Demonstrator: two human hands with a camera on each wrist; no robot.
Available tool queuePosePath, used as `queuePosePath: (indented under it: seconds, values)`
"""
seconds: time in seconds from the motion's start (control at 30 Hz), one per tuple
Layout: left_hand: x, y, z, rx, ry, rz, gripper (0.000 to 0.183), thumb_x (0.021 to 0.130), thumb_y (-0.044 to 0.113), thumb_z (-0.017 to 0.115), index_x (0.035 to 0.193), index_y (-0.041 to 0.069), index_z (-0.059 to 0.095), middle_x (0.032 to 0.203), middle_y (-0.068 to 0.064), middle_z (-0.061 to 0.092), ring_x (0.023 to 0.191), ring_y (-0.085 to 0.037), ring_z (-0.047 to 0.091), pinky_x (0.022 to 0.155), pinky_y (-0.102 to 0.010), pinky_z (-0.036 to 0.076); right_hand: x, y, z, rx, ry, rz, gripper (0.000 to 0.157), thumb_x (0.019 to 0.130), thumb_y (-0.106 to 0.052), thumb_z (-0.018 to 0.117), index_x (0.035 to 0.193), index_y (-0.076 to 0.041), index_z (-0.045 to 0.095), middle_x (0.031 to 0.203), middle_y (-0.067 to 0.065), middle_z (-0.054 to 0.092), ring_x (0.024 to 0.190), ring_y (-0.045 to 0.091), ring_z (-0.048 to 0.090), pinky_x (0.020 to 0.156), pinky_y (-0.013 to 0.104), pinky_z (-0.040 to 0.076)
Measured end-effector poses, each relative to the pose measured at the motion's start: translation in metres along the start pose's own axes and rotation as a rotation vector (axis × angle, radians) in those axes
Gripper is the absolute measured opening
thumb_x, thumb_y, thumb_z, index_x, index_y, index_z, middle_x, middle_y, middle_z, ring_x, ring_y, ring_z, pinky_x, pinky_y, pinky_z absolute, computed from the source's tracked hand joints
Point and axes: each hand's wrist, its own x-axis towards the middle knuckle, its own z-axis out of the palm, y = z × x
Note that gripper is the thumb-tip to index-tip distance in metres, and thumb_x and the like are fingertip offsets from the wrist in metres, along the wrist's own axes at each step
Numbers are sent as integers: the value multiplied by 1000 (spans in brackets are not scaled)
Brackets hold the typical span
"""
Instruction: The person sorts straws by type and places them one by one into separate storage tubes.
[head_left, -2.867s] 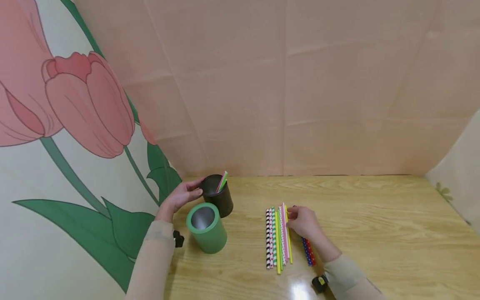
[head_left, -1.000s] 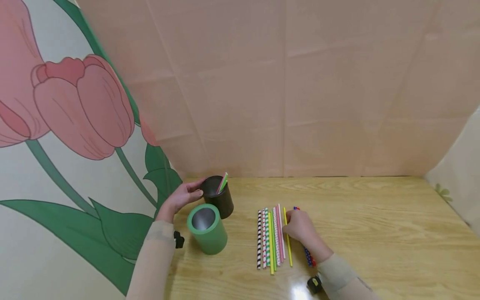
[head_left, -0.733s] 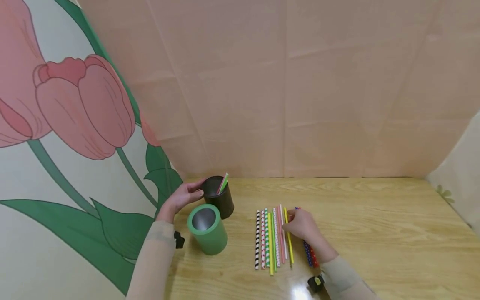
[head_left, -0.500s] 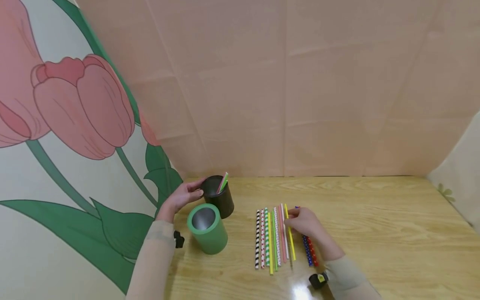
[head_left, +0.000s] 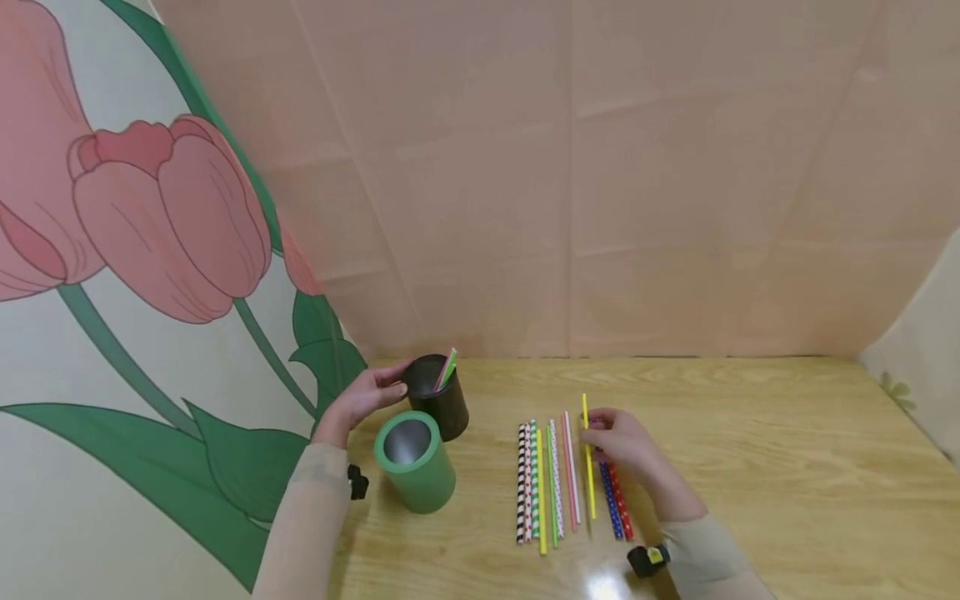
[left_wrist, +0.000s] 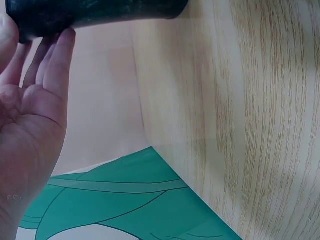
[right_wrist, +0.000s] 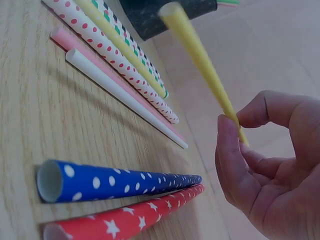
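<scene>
My right hand (head_left: 624, 435) pinches a yellow paper straw (head_left: 589, 483) between thumb and fingers near its far end. In the right wrist view the yellow straw (right_wrist: 197, 57) is raised off the wood. Under and beside that hand lie a blue dotted straw (head_left: 611, 502) and a red starred straw (head_left: 622, 504). Left of it, several straws lie in a row, among them a white one (head_left: 572, 475) and a pink one (head_left: 567, 479). My left hand (head_left: 365, 402) holds the black cup (head_left: 444, 410) at its left side, thumb and fingers around it. A few straws (head_left: 447, 367) stand in the cup.
A green cylindrical container (head_left: 420, 479) with a dark, greyish inside stands just in front of the black cup. The wooden table (head_left: 780, 467) meets a pinkish covering (head_left: 675, 208) at the back. A wall with painted tulips (head_left: 172, 225) rises at the left.
My right hand has drawn the yellow straw away from the row to the right and lifted it. Straws in the row lie more spread out. The left hand stays at the black cup.
</scene>
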Motion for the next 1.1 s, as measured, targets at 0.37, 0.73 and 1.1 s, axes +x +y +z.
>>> queuePosePath:
  seconds: [0.37,0.73,1.1]
  values:
    - [-1,2,-2,-16,8,-3,60,108,10,64,164,8,41,167,-23,38,148,-40,45,108,-41,53,3,-8,-5,52,-12,-42,58,99,-5,66,151,12,46,123,23,58,102,28,65,86,48,64]
    - [1,2,-1,-7,14,6,61,108,10,65,164,7,42,166,-24,38,147,-41,46,108,-42,53,4,-25,-4,136,-39,-129,55,104,-9,62,152,11,45,125,24,60,100,26,66,89,48,63]
    - [2,-1,1,9,20,-13,61,108,13,65,165,10,42,168,-20,38,150,-40,43,111,-48,50,10,-59,22,364,59,-185,45,107,-12,64,146,7,52,120,12,65,104,19,68,89,36,64]
